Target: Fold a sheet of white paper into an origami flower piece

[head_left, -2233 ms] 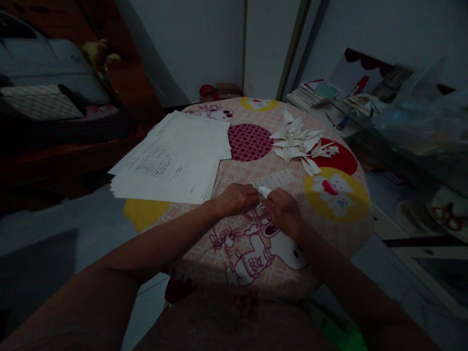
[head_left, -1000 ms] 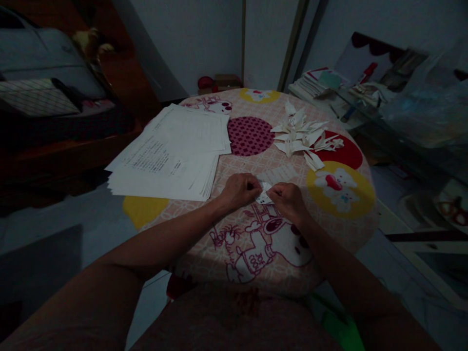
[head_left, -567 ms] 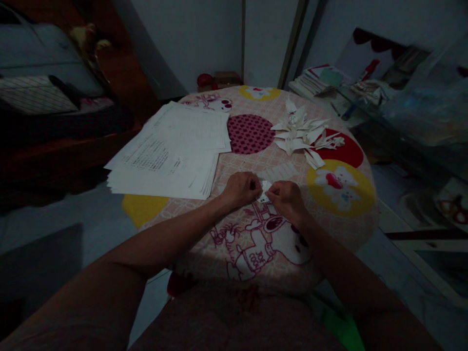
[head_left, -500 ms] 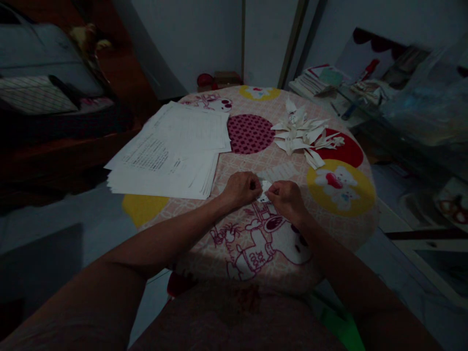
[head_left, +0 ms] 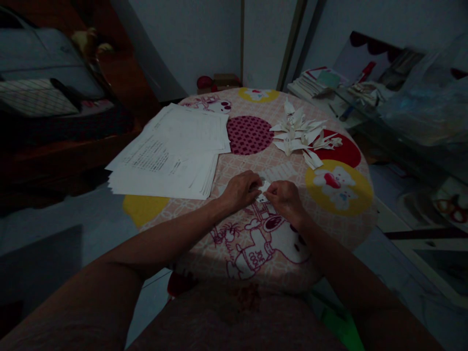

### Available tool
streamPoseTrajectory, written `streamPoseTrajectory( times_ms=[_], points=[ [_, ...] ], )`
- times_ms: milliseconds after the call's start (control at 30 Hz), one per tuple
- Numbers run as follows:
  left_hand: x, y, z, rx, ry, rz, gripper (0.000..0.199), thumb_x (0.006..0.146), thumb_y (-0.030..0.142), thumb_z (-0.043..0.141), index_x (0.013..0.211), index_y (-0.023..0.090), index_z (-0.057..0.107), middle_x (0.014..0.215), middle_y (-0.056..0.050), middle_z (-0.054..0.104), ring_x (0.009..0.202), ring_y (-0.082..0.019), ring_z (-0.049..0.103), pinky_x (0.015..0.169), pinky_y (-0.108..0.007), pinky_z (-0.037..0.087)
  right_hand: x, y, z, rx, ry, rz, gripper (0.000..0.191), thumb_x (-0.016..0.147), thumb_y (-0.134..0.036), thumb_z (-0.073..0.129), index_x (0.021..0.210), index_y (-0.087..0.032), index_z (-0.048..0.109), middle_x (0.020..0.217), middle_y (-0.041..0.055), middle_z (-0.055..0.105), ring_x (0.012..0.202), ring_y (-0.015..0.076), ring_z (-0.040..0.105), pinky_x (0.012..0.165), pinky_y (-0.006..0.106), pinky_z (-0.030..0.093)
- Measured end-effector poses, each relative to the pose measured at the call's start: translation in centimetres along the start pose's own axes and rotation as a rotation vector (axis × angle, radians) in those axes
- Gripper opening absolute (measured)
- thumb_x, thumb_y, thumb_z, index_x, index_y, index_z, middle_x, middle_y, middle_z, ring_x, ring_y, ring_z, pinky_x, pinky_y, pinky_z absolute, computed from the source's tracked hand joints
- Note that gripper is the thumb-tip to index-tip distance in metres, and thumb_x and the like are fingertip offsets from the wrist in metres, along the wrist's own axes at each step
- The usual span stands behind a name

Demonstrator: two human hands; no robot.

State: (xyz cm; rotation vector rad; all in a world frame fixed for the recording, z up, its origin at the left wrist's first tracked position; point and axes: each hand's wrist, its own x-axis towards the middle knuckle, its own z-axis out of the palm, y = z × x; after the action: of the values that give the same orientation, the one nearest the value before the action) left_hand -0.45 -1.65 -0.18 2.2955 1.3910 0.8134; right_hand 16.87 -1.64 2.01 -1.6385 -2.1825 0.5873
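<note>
A small folded white paper (head_left: 262, 196) is held between my two hands, just above the round table (head_left: 204, 253) with its patterned cloth. My left hand (head_left: 242, 190) pinches the paper's left side with fingers closed. On the other side, my right hand (head_left: 285, 196) grips the paper's right edge between thumb and forefinger. The fingers cover much of the paper. Right behind the hands lies a pale strip of paper (head_left: 281, 171) on the cloth.
A stack of printed sheets (head_left: 171, 151) lies at the table's left. Folded white paper shapes (head_left: 292, 139) are clustered at the back right. Beyond them, a glass shelf holds books (head_left: 310, 84) and a plastic bag (head_left: 420, 107). A wooden chair (head_left: 120, 73) stands at the left.
The fingers of my left hand have shifted slightly on the small paper. The view has moved a little; the stack and the paper shapes lie as before.
</note>
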Motion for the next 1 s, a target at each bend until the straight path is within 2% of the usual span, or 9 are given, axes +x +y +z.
streamPoseTrajectory(
  times_ms=[133,333,433,533,667,833,1000],
  points=[
    [-0.4,-0.7,0.6,-0.007,0.011,0.220,0.014,0.086,0.014,0.057,0.082,0.015,0.070,0.090,-0.009,0.067,0.090,-0.020,0.059,0.081,-0.032,0.049,-0.1,0.4,0.0,0.048,0.004,-0.016,0.015,0.078,-0.021,0.066,0.064,-0.016,0.071,0.063,0.0032,0.068,0.059,0.0130,0.055,0.059,0.026,0.034],
    [-0.5,-1.4,0.9,0.075,0.006,0.333,0.021,0.092,0.017,0.052,0.084,0.015,0.071,0.093,-0.010,0.068,0.090,-0.020,0.060,0.079,-0.033,0.051,-0.3,2.9,-2.1,0.260,-0.079,0.056,0.009,0.063,-0.013,0.065,0.065,-0.014,0.073,0.057,0.0011,0.067,0.057,0.0140,0.059,0.056,0.024,0.039],
    [-0.5,-1.4,0.8,0.109,-0.013,0.342,0.023,0.094,0.018,0.050,0.084,0.015,0.071,0.094,-0.009,0.068,0.090,-0.020,0.060,0.077,-0.032,0.051,-0.3,3.5,-3.3,0.319,-0.042,0.091,0.010,0.060,-0.013,0.064,0.064,-0.014,0.074,0.055,0.0010,0.066,0.053,0.0134,0.057,0.054,0.024,0.040],
    [-0.6,-1.4,0.8,0.093,-0.012,0.339,0.021,0.093,0.018,0.052,0.085,0.015,0.071,0.095,-0.009,0.068,0.092,-0.020,0.060,0.080,-0.032,0.051,-0.3,3.0,-3.3,0.358,0.025,0.057,0.010,0.062,-0.015,0.064,0.065,-0.014,0.074,0.055,0.0011,0.065,0.051,0.0127,0.056,0.053,0.024,0.041],
    [-0.5,-1.3,0.6,0.045,-0.023,0.289,0.017,0.089,0.015,0.055,0.086,0.016,0.071,0.095,-0.009,0.068,0.093,-0.021,0.061,0.083,-0.034,0.051,0.2,1.8,-2.0,0.371,-0.046,0.006,0.008,0.065,-0.015,0.064,0.066,-0.014,0.073,0.055,0.0010,0.064,0.051,0.0120,0.056,0.053,0.023,0.041],
    [-0.1,-1.0,0.3,-0.060,-0.035,0.222,0.014,0.083,0.011,0.056,0.081,0.016,0.069,0.091,-0.007,0.067,0.089,-0.019,0.061,0.083,-0.034,0.051,1.0,1.3,-0.9,0.235,-0.086,0.019,0.004,0.064,-0.013,0.067,0.062,-0.015,0.070,0.052,-0.0001,0.061,0.052,0.0120,0.053,0.053,0.023,0.038],
    [0.2,-0.9,0.2,-0.079,-0.043,0.203,0.015,0.079,0.008,0.055,0.078,0.016,0.068,0.086,-0.007,0.066,0.087,-0.018,0.061,0.083,-0.034,0.050,1.0,0.6,-0.7,0.073,-0.056,0.025,0.002,0.068,-0.017,0.070,0.067,-0.017,0.072,0.062,0.0016,0.066,0.058,0.0132,0.057,0.057,0.024,0.037]
  ],
)
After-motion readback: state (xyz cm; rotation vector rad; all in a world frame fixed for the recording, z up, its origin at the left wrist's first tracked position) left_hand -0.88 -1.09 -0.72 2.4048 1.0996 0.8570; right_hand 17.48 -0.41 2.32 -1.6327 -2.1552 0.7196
